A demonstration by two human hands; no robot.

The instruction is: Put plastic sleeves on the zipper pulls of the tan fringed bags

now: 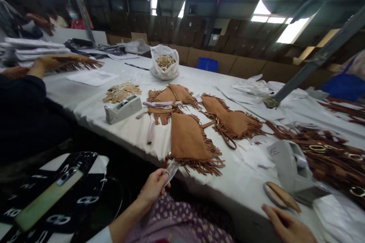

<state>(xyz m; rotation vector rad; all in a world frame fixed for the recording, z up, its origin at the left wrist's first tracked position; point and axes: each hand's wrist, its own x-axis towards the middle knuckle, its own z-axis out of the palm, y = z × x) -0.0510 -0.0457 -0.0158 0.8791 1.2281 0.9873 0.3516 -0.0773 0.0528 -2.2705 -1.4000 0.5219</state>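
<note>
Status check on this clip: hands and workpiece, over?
Left hand pinching clear strip at tan fringed suede pouch corner. Right hand open, beside tan oval tags. Grey tape dispenser close by.

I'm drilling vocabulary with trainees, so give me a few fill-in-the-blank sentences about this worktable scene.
The left hand pinches a clear strip beside the nearest pouch, edged with ____.
The tape dispenser nearest the right hand is coloured ____.
The bin beyond the table is ____.
Missing: fringe; grey; blue.
</note>
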